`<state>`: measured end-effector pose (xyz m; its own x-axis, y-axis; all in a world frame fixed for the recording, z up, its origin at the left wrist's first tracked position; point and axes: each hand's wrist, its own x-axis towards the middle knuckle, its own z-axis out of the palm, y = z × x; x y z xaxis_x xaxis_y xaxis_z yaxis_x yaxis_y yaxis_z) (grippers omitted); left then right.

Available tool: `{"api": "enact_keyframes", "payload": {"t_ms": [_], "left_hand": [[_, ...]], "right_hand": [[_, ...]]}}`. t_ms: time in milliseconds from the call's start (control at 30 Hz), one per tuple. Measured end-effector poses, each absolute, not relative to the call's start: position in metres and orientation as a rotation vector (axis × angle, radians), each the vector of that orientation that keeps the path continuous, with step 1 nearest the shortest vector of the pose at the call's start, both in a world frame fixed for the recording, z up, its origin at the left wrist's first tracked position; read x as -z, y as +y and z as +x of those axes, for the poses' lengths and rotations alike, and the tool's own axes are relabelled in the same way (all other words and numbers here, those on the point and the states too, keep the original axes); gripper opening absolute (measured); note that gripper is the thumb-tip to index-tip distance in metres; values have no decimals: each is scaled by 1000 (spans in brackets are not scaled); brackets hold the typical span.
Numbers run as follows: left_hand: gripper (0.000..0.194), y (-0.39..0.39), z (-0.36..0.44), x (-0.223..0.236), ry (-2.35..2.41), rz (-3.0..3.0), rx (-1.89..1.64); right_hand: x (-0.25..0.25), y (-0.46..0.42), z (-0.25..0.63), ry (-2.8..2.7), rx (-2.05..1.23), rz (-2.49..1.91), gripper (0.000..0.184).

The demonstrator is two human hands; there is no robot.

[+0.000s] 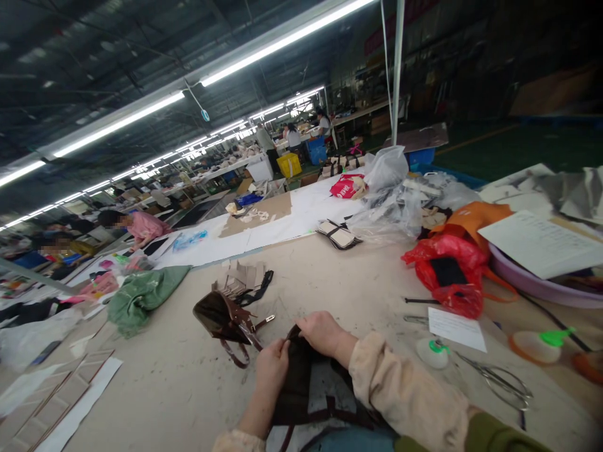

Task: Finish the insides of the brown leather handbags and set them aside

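A dark brown bag piece (pixel 294 389) lies over the table's near edge, against my lap. Both hands pinch its upper edge, close together: my left hand (pixel 273 367) at the near-left side and my right hand (pixel 323 333) at the top. What exactly lies between the fingertips is partly covered by them. Just beyond my left hand rests a brown handbag (pixel 223 317) with straps and a metal buckle, tipped on its side. Behind it sits a stack of beige pieces (pixel 240 276) with black strips alongside.
Scissors (pixel 506 383), glue bottles with green caps (pixel 433 353) and a paper slip (pixel 456 328) lie to the right. Beyond are a red plastic bag (pixel 452 270) and a purple basin (pixel 541 279). A green cloth (pixel 146 295) is at left. Co-workers sit farther off.
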<state>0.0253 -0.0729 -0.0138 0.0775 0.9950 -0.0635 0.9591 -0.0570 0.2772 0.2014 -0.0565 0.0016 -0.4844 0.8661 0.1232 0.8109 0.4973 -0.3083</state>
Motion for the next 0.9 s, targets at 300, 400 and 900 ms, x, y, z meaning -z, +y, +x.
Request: {"api": "enact_keyframes", "payload": {"t_ms": [300,400,900], "left_hand": [[28,-75,30,14,1935,2169,-212],[28,-75,31,13,1929,2176,-206],[26,-74,34,12,1919,2221,-138]], "right_hand": [[0,-47,197,-2350,-359,-1579,18],[0,-45,196,-2346,-356,-1591,19],[1,-41,194,-2332,-372,-1611,19]]}}
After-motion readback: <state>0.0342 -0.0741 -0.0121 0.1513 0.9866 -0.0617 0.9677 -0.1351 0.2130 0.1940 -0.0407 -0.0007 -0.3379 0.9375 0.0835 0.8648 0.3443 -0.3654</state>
